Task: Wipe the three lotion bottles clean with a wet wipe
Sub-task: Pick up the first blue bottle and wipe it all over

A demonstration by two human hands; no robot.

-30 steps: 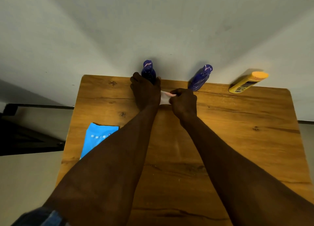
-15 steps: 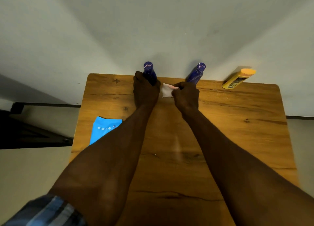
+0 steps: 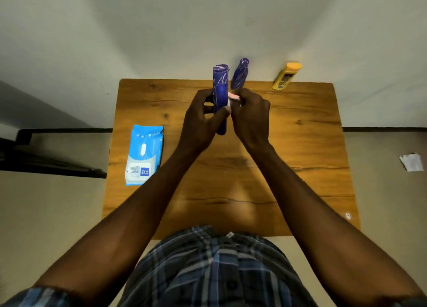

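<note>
My left hand (image 3: 201, 122) grips a dark blue lotion bottle (image 3: 220, 87), lifted above the wooden table (image 3: 300, 145) with its cap pointing away from me. My right hand (image 3: 251, 117) pinches a white wet wipe (image 3: 233, 98) and presses it against the bottle's right side. A second dark blue bottle (image 3: 240, 74) stands at the table's back edge just behind my hands. A yellow bottle (image 3: 286, 75) with an orange cap stands further right along the same edge.
A blue pack of wet wipes (image 3: 144, 154) lies flat near the table's left edge. A wall rises right behind the table. A scrap of white paper (image 3: 412, 162) lies on the floor to the right.
My left hand has lifted the left blue bottle off the back edge and pulled it toward me. My right hand has brought the wipe against it. The view has tilted down.
</note>
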